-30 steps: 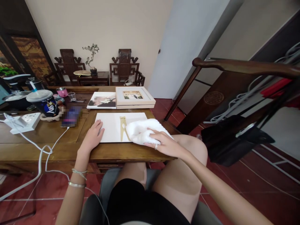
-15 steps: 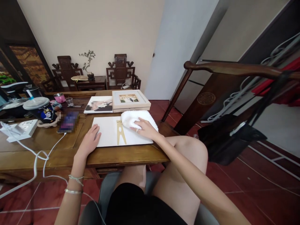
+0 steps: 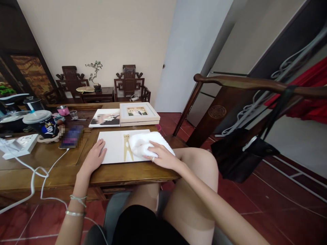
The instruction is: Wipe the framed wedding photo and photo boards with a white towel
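A white flat panel (image 3: 113, 149) with a tan clip-shaped figure (image 3: 126, 152) lies at the near edge of the wooden table (image 3: 51, 163). My right hand (image 3: 162, 156) presses a white cloth (image 3: 143, 144) onto the panel's right part, fingers curled over it. My left hand (image 3: 93, 158) rests flat on the panel's left edge, fingers apart, holding nothing.
Behind the panel lie a photo print (image 3: 105, 117) and a stack of pale picture frames (image 3: 138, 113). To the left are a phone on a cable (image 3: 71, 136), a lidded cup (image 3: 42, 124) and a white power strip (image 3: 17, 144). A black bag (image 3: 242, 154) hangs from a wooden rail at right.
My right hand slid the cloth from the panel's near right to its far side, then back toward me. The left hand stayed on the panel's left edge.
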Tool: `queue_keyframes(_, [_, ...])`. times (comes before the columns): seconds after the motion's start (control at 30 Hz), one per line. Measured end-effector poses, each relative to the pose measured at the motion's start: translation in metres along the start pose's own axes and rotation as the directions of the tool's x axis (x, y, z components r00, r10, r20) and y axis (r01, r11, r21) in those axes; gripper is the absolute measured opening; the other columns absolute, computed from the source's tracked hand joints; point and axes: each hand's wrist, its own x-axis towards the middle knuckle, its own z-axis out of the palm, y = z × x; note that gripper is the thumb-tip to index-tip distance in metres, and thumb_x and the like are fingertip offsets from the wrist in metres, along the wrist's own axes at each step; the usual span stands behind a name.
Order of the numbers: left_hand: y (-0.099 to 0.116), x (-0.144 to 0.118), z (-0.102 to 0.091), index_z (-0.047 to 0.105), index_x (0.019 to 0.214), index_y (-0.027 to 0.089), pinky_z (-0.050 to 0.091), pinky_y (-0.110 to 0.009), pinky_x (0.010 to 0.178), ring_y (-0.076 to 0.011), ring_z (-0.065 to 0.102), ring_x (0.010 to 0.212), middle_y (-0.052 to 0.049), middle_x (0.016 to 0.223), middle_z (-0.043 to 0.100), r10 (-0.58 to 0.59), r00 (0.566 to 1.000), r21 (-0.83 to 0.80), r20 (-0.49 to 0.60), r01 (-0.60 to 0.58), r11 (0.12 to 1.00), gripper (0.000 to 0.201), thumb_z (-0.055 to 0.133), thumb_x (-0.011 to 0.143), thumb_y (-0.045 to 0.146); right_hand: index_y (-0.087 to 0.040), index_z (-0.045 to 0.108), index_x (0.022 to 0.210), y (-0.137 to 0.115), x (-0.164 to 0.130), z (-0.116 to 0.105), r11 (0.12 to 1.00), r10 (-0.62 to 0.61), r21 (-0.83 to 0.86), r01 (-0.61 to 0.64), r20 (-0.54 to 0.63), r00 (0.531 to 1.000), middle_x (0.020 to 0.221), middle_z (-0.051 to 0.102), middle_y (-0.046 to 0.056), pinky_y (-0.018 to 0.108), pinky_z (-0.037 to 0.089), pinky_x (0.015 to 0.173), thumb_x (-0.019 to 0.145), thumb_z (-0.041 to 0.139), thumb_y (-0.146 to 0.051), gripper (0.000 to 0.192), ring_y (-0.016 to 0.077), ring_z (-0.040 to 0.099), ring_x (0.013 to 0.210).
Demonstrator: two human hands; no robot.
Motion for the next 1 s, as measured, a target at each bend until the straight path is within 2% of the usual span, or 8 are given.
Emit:
queue_keyframes(0.13, [-0.002,0.0,0.0,0.053,0.134,0.006,0.026,-0.046,0.12,-0.0288,0.037,0.143,-0.02,0.15,0.043,0.008,1.0,0.0,-0.01,-0.008,1.0,0.058,0.034,0.094,0.042,-0.021,0.062,0.076,0.017,0.03,0.006,0.998,0.052,-0.019,-0.054,-0.073,0.996,0.091,0.072,0.009,0.043,0.046,0.098,0.093,0.055,-0.038,0.024,0.0324,0.059,0.119])
queue_keyframes(0.23, [-0.004,0.0,0.001,0.053,0.134,0.009,0.027,-0.047,0.119,-0.0284,0.038,0.142,-0.017,0.15,0.044,0.02,1.0,0.0,-0.024,-0.02,1.0,0.055,0.035,0.094,0.042,-0.021,0.063,0.076,0.019,0.041,0.007,0.997,0.062,-0.029,-0.065,-0.091,0.994,0.087,0.072,0.009,0.043,0.045,0.099,0.094,0.054,-0.036,0.025,0.0312,0.062,0.112])
queue_keyframes(0.43, [-0.004,0.0,0.002,0.054,0.134,0.012,0.027,-0.048,0.119,-0.0286,0.038,0.142,-0.015,0.15,0.045,0.025,0.999,-0.001,-0.026,-0.025,1.0,0.053,0.035,0.094,0.042,-0.022,0.069,0.087,-0.006,0.007,0.005,0.996,0.023,-0.085,-0.03,-0.08,0.997,0.094,0.072,0.01,0.047,0.043,0.1,0.094,0.051,-0.032,0.022,0.032,0.06,0.114])
queue_keyframes(0.57, [-0.003,0.0,0.003,0.054,0.133,0.011,0.026,-0.047,0.12,-0.0287,0.037,0.143,-0.016,0.15,0.044,0.023,0.999,-0.008,-0.028,-0.024,1.0,0.053,0.035,0.094,0.041,-0.023,0.067,0.079,-0.019,-0.018,0.003,0.993,-0.106,-0.064,0.103,-0.048,0.993,0.086,0.072,0.007,0.046,0.038,0.108,0.094,0.051,-0.032,0.024,0.0286,0.064,0.107])
queue_keyframes(0.67, [-0.002,0.0,0.003,0.053,0.133,0.01,0.026,-0.047,0.119,-0.0292,0.036,0.143,-0.017,0.151,0.044,0.024,0.999,-0.011,-0.024,-0.024,1.0,0.053,0.035,0.095,0.041,-0.023,0.064,0.073,-0.02,-0.022,0.002,0.995,-0.094,-0.046,0.092,-0.044,0.995,0.086,0.072,0.008,0.045,0.041,0.106,0.093,0.052,-0.034,0.026,0.0304,0.062,0.114])
queue_keyframes(0.77, [-0.001,0.0,0.002,0.053,0.134,0.008,0.026,-0.046,0.12,-0.0289,0.037,0.143,-0.018,0.15,0.043,0.02,1.0,-0.006,-0.018,-0.02,1.0,0.055,0.034,0.094,0.041,-0.022,0.063,0.071,-0.015,-0.019,0.0,0.998,-0.043,-0.037,0.042,-0.021,0.999,0.087,0.072,0.01,0.045,0.045,0.099,0.094,0.051,-0.038,0.03,0.0337,0.057,0.122])
queue_keyframes(0.9, [0.0,0.0,0.001,0.052,0.134,0.005,0.025,-0.046,0.12,-0.0289,0.036,0.143,-0.02,0.151,0.042,0.016,1.0,0.0,-0.018,-0.016,1.0,0.057,0.034,0.094,0.041,-0.022,0.063,0.076,0.001,-0.005,0.0,0.999,-0.046,-0.009,0.046,-0.021,0.999,0.099,0.072,0.01,0.045,0.044,0.099,0.094,0.051,-0.038,0.026,0.0343,0.055,0.125])
queue_keyframes(1.0, [0.002,-0.001,0.001,0.053,0.135,0.008,0.026,-0.046,0.12,-0.0286,0.037,0.143,-0.018,0.151,0.043,0.013,1.0,-0.004,-0.022,-0.013,1.0,0.055,0.034,0.094,0.04,-0.022,0.06,0.073,0.02,0.013,0.0,1.0,-0.016,0.026,0.017,-0.06,0.998,0.089,0.071,0.009,0.044,0.045,0.097,0.092,0.053,-0.038,0.026,0.0348,0.056,0.122])
